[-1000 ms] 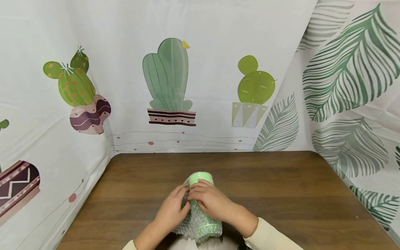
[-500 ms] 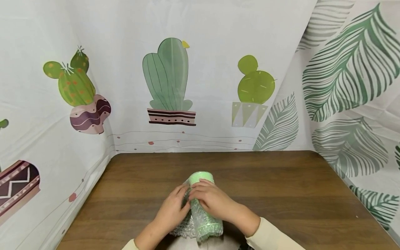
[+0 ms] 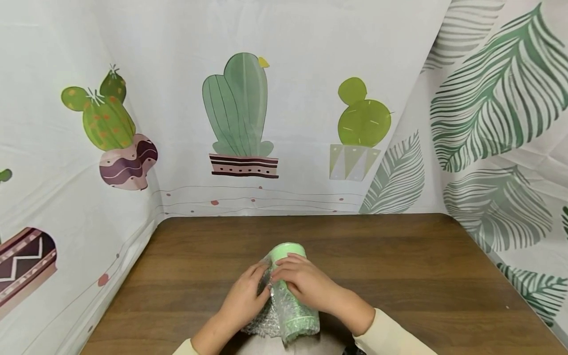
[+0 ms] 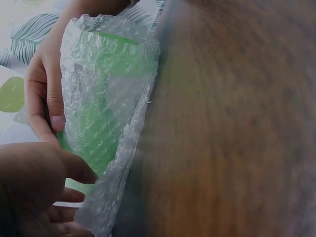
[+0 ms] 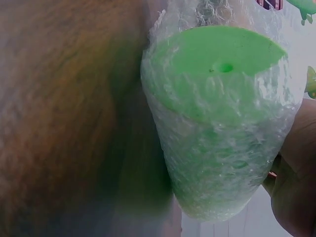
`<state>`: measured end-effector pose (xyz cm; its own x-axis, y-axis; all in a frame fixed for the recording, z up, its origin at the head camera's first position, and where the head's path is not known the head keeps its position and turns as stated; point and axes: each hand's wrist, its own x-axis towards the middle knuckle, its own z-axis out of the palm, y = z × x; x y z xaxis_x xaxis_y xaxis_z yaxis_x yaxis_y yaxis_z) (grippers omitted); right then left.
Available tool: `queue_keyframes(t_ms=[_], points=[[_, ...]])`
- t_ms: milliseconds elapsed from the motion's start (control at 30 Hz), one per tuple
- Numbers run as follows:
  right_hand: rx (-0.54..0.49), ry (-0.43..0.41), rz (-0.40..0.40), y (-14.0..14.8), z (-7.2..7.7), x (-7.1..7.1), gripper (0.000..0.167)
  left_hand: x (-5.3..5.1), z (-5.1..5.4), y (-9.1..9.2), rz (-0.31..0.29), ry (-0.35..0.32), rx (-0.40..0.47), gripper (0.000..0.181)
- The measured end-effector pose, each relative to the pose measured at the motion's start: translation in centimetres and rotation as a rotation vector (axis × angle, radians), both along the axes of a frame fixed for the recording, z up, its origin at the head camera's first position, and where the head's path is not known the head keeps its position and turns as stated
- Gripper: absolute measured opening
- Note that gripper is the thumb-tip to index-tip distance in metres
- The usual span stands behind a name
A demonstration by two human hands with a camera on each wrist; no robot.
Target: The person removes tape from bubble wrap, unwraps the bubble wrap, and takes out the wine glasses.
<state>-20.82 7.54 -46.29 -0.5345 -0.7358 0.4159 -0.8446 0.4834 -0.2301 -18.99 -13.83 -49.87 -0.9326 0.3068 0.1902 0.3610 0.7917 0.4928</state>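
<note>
A green cylinder [image 3: 287,250], flat-ended and partly wound in clear bubble wrap [image 3: 266,318], lies near the table's front edge, pointing away from me. My right hand [image 3: 310,286] grips it from the right, fingers curled over its top. On its left, my left hand [image 3: 245,298] pinches the loose part of the wrap; the left wrist view shows the thumb and fingers at the wrap's edge [image 4: 106,207]. The right wrist view shows the cylinder's near end [image 5: 197,54], with a small round dent or hole, under the wrap. Part of the left fingers is hidden behind the wrap.
The brown wooden table [image 3: 399,266] extends around the hands on both sides. Behind it and along its sides hangs a white cloth [image 3: 301,59] printed with cacti and leaves. A small dark item [image 3: 353,350] shows at the bottom edge by the right sleeve.
The cylinder and my right hand have shifted slightly right. More of the loose bubble wrap is spread between the cylinder and my left hand, which has barely moved.
</note>
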Motion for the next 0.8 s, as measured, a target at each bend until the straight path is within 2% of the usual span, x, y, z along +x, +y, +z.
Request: queue_keyframes(t_ms=[200,467,600,800], points=[[-0.009,-0.002,-0.002,0.40,-0.04,-0.09,0.025,0.10,0.01,0.13,0.007,0.011,-0.009,0.049],[-0.044,0.007,0.005,0.73,-0.23,-0.08,0.026,0.32,0.12,0.17,0.022,-0.016,-0.012,0.050],[-0.045,0.010,-0.010,0.88,-0.18,-0.02,0.027,0.21,-0.05,0.13,0.031,0.005,-0.017,0.050],[-0.020,0.074,-0.033,1.05,0.02,0.02,0.026,-0.07,-0.42,0.03,0.044,0.027,-0.024,0.050]])
